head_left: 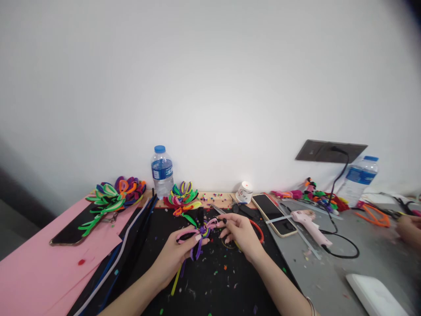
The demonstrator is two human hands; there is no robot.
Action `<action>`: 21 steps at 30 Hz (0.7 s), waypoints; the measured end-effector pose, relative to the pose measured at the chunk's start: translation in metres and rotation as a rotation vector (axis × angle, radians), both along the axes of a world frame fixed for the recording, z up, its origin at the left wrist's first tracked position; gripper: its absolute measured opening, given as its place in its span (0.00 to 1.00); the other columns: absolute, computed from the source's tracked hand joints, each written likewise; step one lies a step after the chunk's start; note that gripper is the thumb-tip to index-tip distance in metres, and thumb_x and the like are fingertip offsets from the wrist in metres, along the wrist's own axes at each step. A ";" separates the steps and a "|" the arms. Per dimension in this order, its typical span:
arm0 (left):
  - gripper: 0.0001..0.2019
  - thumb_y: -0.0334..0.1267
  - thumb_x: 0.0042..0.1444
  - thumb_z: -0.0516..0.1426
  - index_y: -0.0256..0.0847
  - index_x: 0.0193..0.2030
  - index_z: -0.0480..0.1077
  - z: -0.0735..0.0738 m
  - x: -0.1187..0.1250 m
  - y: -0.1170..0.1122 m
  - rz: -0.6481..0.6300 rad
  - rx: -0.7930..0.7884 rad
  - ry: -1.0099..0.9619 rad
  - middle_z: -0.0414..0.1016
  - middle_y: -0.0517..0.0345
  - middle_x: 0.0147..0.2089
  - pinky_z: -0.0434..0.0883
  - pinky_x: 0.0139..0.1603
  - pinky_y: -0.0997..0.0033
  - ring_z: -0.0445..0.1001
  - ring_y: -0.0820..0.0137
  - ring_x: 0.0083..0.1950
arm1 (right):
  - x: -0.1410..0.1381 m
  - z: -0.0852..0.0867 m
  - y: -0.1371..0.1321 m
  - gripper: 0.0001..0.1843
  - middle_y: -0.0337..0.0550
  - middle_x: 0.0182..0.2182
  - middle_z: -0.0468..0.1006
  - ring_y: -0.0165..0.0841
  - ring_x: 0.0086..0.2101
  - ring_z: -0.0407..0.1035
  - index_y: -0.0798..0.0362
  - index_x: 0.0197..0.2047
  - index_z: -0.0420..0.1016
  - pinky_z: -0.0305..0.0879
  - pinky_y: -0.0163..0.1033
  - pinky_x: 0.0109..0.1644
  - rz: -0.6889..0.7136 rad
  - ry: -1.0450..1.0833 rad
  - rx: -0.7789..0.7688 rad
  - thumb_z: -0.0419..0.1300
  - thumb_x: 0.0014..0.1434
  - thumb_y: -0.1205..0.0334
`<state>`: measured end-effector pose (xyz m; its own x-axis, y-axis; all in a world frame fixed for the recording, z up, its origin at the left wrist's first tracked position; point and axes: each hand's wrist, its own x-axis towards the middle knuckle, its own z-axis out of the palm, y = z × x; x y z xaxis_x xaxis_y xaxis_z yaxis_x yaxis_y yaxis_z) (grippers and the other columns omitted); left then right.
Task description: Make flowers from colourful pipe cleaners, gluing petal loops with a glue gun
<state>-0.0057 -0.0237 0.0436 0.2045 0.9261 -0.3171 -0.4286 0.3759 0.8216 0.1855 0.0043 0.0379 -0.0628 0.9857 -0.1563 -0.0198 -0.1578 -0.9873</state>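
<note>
In the head view, the left hand is clamped round the stem of a pipe-cleaner flower, held just above the black worktop, while the right hand pinches its pink loop, a glue gun lying nearby.

The counter holds two water bottles, at eleven and two o'clock, two phones, at nine and two, and one glue gun at three.
</note>
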 end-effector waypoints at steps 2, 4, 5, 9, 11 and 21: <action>0.19 0.41 0.36 0.69 0.36 0.35 0.72 0.000 0.000 -0.001 -0.009 -0.003 0.012 0.80 0.54 0.31 0.71 0.36 0.70 0.79 0.60 0.38 | 0.000 -0.001 0.001 0.07 0.43 0.25 0.77 0.28 0.20 0.68 0.55 0.33 0.71 0.60 0.30 0.20 -0.012 -0.039 0.025 0.57 0.49 0.62; 0.19 0.41 0.36 0.69 0.37 0.35 0.72 0.000 0.001 -0.001 -0.018 -0.007 0.024 0.80 0.54 0.32 0.71 0.36 0.70 0.79 0.59 0.37 | 0.000 -0.001 0.001 0.04 0.43 0.21 0.76 0.28 0.17 0.65 0.55 0.28 0.70 0.57 0.31 0.19 -0.010 -0.106 0.055 0.58 0.49 0.62; 0.18 0.41 0.36 0.69 0.37 0.34 0.72 0.000 0.001 -0.002 -0.026 -0.008 0.025 0.80 0.55 0.32 0.71 0.36 0.69 0.79 0.59 0.37 | 0.000 -0.001 0.001 0.05 0.42 0.19 0.75 0.27 0.16 0.63 0.55 0.26 0.69 0.55 0.31 0.19 -0.001 -0.144 0.069 0.58 0.49 0.62; 0.17 0.41 0.37 0.68 0.37 0.33 0.73 0.002 0.002 -0.004 -0.056 0.004 0.025 0.79 0.55 0.32 0.71 0.37 0.68 0.79 0.60 0.36 | -0.002 0.002 -0.002 0.09 0.38 0.15 0.70 0.25 0.14 0.55 0.53 0.24 0.66 0.48 0.31 0.18 0.068 -0.219 0.127 0.56 0.53 0.58; 0.16 0.41 0.37 0.68 0.37 0.33 0.73 0.002 0.002 -0.004 -0.053 0.005 0.030 0.79 0.56 0.32 0.71 0.37 0.68 0.79 0.60 0.35 | -0.004 0.003 -0.003 0.12 0.36 0.15 0.69 0.24 0.13 0.53 0.52 0.25 0.63 0.46 0.31 0.17 0.107 -0.204 0.137 0.52 0.56 0.56; 0.16 0.40 0.36 0.69 0.37 0.33 0.73 -0.001 0.001 -0.002 -0.055 -0.001 0.005 0.80 0.56 0.31 0.72 0.37 0.69 0.79 0.62 0.35 | -0.006 0.003 -0.006 0.14 0.37 0.12 0.68 0.25 0.12 0.53 0.52 0.18 0.59 0.47 0.31 0.17 0.160 -0.243 0.102 0.52 0.54 0.60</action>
<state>-0.0046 -0.0253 0.0424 0.2539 0.9131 -0.3189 -0.4034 0.3997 0.8231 0.1792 -0.0013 0.0405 -0.1916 0.9777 -0.0863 0.2359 -0.0394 -0.9710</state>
